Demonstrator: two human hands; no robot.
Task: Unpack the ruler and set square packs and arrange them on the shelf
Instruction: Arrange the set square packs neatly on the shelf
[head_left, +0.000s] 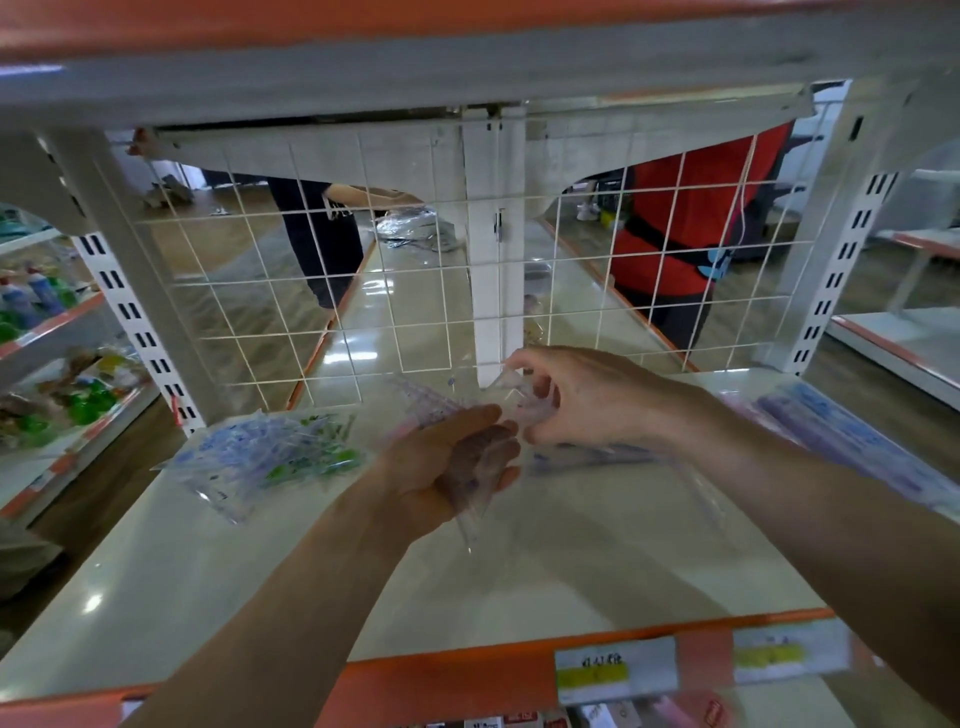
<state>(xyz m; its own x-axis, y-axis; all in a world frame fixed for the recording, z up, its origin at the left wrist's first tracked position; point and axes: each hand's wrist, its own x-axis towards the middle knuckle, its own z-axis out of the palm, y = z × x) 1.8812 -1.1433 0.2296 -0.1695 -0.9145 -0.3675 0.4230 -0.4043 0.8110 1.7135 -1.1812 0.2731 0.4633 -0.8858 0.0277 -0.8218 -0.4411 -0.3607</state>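
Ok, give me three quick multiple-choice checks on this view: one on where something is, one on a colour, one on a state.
1. Where is the blue-and-green pile of packs?
A) on the shelf, left of the left hand
B) on the floor
C) in a box

2. What colour is the shelf's front strip?
A) blue
B) orange
C) black

3. How is the clear pack held?
A) it lies loose, untouched
B) by the left hand alone
C) by the left hand and the right hand together

Answers:
1 A: the pile lies on the shelf beside the left hand.
2 B: the strip along the front edge is orange.
3 C: the left hand cups the clear pack while the right hand pinches its upper end.
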